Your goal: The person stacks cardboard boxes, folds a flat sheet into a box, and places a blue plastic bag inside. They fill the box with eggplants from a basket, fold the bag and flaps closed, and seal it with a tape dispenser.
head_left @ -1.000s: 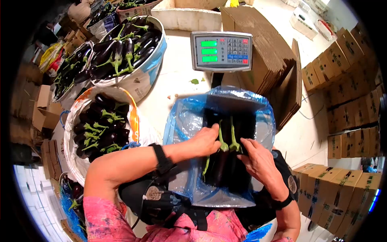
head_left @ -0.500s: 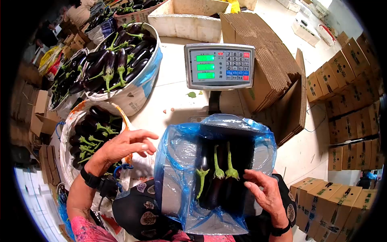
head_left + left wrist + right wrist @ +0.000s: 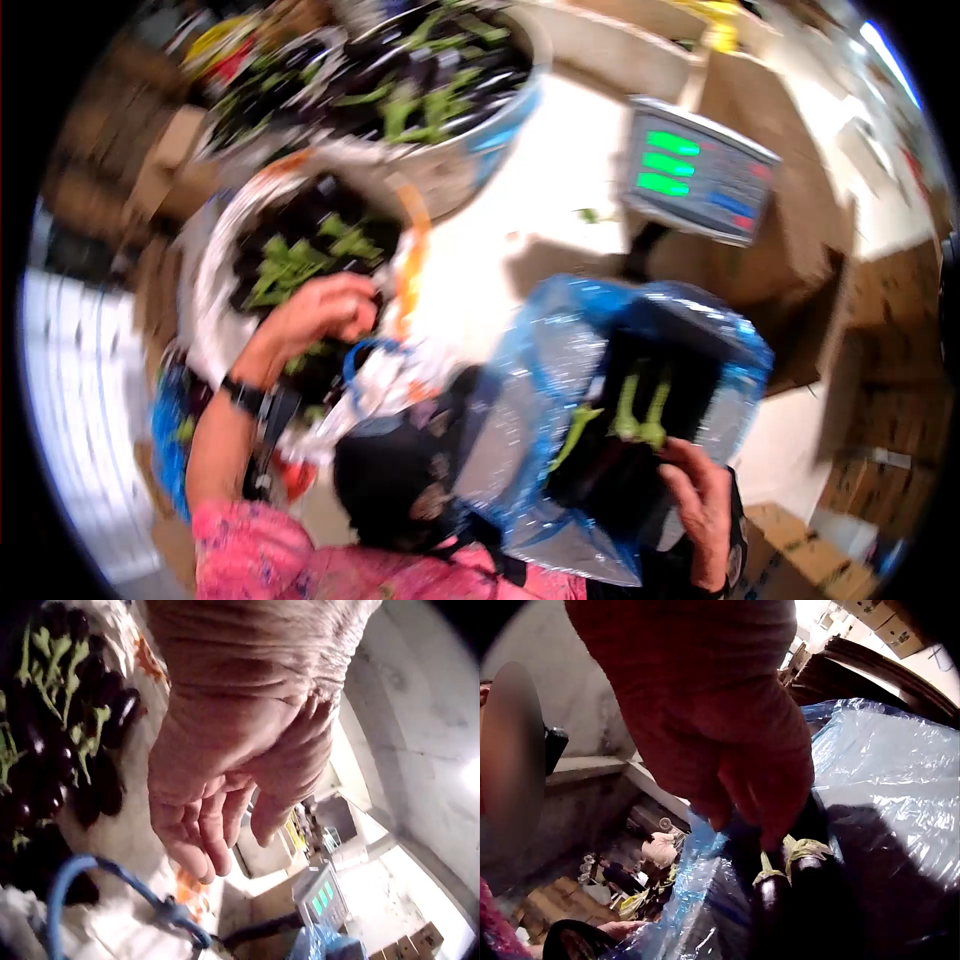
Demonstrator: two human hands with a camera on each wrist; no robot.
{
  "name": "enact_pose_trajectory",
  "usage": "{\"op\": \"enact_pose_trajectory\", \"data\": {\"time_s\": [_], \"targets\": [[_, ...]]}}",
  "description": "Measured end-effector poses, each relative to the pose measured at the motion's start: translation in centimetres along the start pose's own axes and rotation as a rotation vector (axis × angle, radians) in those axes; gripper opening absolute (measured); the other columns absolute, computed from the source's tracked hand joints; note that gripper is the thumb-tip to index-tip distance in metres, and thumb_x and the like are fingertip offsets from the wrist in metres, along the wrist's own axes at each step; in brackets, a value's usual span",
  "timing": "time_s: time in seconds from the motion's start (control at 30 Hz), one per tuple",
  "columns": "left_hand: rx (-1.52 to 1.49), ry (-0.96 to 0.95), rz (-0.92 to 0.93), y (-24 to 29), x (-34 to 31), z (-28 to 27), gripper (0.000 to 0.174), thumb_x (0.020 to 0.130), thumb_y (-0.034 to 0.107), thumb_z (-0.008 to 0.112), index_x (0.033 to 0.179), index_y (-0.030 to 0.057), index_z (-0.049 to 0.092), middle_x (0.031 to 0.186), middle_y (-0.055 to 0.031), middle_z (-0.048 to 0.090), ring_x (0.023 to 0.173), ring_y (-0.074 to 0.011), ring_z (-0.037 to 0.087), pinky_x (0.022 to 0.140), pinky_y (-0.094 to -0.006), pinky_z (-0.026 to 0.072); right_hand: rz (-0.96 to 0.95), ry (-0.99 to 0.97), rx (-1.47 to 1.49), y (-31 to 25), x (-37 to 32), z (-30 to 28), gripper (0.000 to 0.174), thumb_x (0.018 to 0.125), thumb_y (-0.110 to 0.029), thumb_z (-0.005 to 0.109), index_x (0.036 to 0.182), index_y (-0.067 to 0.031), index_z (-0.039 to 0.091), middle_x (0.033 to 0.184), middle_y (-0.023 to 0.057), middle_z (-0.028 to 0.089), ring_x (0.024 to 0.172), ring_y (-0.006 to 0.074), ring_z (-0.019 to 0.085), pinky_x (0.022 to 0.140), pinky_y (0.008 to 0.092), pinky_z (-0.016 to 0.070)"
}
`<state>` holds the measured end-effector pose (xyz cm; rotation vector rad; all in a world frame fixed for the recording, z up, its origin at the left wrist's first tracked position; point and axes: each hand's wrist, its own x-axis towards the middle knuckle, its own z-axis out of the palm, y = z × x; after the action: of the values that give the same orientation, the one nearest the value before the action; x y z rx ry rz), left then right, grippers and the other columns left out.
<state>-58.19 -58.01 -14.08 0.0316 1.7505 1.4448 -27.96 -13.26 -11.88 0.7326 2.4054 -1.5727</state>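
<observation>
My left hand [image 3: 325, 308] is over the near edge of a white sack [image 3: 212, 290] filled with eggplants [image 3: 300, 265]. In the left wrist view its fingers hang loosely bent with nothing in them, beside the eggplants and a blue cord [image 3: 82, 862]. My right hand [image 3: 702, 500] is at the right side of a box lined with blue plastic film [image 3: 530, 390]. Its fingertips are right by the green stem ends of dark eggplants [image 3: 808, 879] lying in the box. One more green stem [image 3: 575, 435] shows at the box's left side.
A weighing scale display [image 3: 695, 170] with green readouts stands beyond the box. Flattened cardboard [image 3: 790, 220] leans right of it. Behind the sack is a larger tub [image 3: 440, 180] of eggplants. Packed cartons [image 3: 800, 545] stand at lower right.
My left hand has left the eggplants in the box and moved left to the sack. My right hand stays by the box. The head view has swung left and is blurred.
</observation>
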Motion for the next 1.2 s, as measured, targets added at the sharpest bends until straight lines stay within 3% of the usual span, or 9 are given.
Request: {"op": "enact_pose_trajectory", "data": {"time_s": [0.2,0.33,0.47,0.63,0.77,0.83,0.97,1.07,1.2], "targets": [[-0.051,0.577,-0.028,-4.8,-6.7,-12.5,0.034,0.096,0.021,0.058,0.126,0.0041,0.055,0.104,-0.0065,0.066,0.092,-0.0148,0.065,0.079,-0.0282,0.0545,0.198,-0.028,0.113,0.7,0.3,0.9,0.048,0.092,-0.026,0.064,0.13,0.001,0.054,0.111,0.0097,0.066,0.095,0.0171,0.063,0.081,0.0264,0.0478],[0.123,0.82,-0.148,-10.6,-11.3,-17.8,0.033,0.093,0.018,0.056,0.122,0.0013,0.056,0.1,-0.0051,0.064,0.086,-0.0124,0.063,0.073,-0.0253,0.052,0.182,-0.078,0.053,-1.2,0.1,2.4,0.039,0.097,-0.019,0.059,0.13,0.0013,0.056,0.116,0.0146,0.067,0.101,0.0242,0.064,0.086,0.0334,0.0502],[0.175,0.778,-0.204,-17.8,-12.2,-19.9,0.029,0.089,0.01,0.055,0.115,-0.0029,0.059,0.083,-0.006,0.064,0.071,-0.0115,0.061,0.061,-0.0235,0.0498,0.157,-0.154,0.001,-3.2,0.2,3.9,0.041,0.097,-0.018,0.059,0.132,0.0019,0.055,0.126,0.0127,0.06,0.114,0.0214,0.057,0.096,0.0318,0.0447],[0.381,0.587,-0.229,-18.6,-9.9,-14.6,0.032,0.087,0.014,0.06,0.116,-0.0016,0.061,0.08,-0.0021,0.062,0.068,-0.0107,0.056,0.061,-0.0256,0.0487,0.288,-0.176,-0.002,-5.8,0.2,5.6,0.042,0.097,-0.02,0.061,0.132,0.0017,0.055,0.126,0.0116,0.061,0.114,0.0198,0.057,0.096,0.0314,0.0449],[0.737,0.363,-0.072,-18.9,-7.0,-12.6,0.036,0.083,0.013,0.065,0.117,-0.0006,0.062,0.091,-0.011,0.069,0.083,-0.0239,0.066,0.075,-0.0336,0.0523,0.193,-0.218,-0.036,1.3,1.2,3.3,0.045,0.095,-0.017,0.063,0.132,0.0042,0.05,0.11,0.0114,0.066,0.096,0.0176,0.064,0.085,0.0291,0.0505],[0.775,0.282,-0.09,-17.9,-6.0,-11.8,0.039,0.081,0.012,0.067,0.117,-0.0005,0.061,0.097,-0.0139,0.069,0.091,-0.0273,0.068,0.079,-0.0367,0.0526,0.245,-0.183,-0.081,-3.7,0.2,5.2,0.042,0.096,-0.019,0.062,0.131,0.0022,0.054,0.119,0.0114,0.064,0.105,0.0185,0.061,0.09,0.0302,0.0482],[0.927,0.189,0.047,-17.5,-5.4,-11.5,0.041,0.08,0.01,0.066,0.119,0.0013,0.061,0.107,-0.0156,0.067,0.101,-0.0319,0.064,0.089,-0.0414,0.0506,0.256,-0.195,-0.159,-3.2,-0.1,4.9,0.041,0.096,-0.019,0.062,0.131,0.0008,0.056,0.123,0.0118,0.063,0.107,0.019,0.061,0.09,0.0304,0.0486],[1.062,0.152,0.413,-17.6,-4.0,-8.5,0.042,0.077,0.007,0.064,0.118,0.0033,0.061,0.113,-0.0152,0.061,0.108,-0.0343,0.056,0.095,-0.0419,0.0464,0.265,-0.198,-0.153,-2.8,-0.2,5.0,0.04,0.096,-0.019,0.062,0.131,0.0011,0.056,0.123,0.0121,0.063,0.107,0.0189,0.061,0.09,0.0303,0.0487],[0.912,0.169,0.499,-16.0,0.6,-5.0,0.03,0.079,0.005,0.058,0.109,0.0057,0.062,0.102,-0.0136,0.059,0.103,-0.0329,0.056,0.087,-0.0436,0.0486,0.274,-0.211,-0.203,-3.4,0.2,5.0,0.038,0.096,-0.017,0.062,0.129,0.0003,0.057,0.121,0.0102,0.064,0.106,0.0179,0.06,0.09,0.0296,0.0483]]}}
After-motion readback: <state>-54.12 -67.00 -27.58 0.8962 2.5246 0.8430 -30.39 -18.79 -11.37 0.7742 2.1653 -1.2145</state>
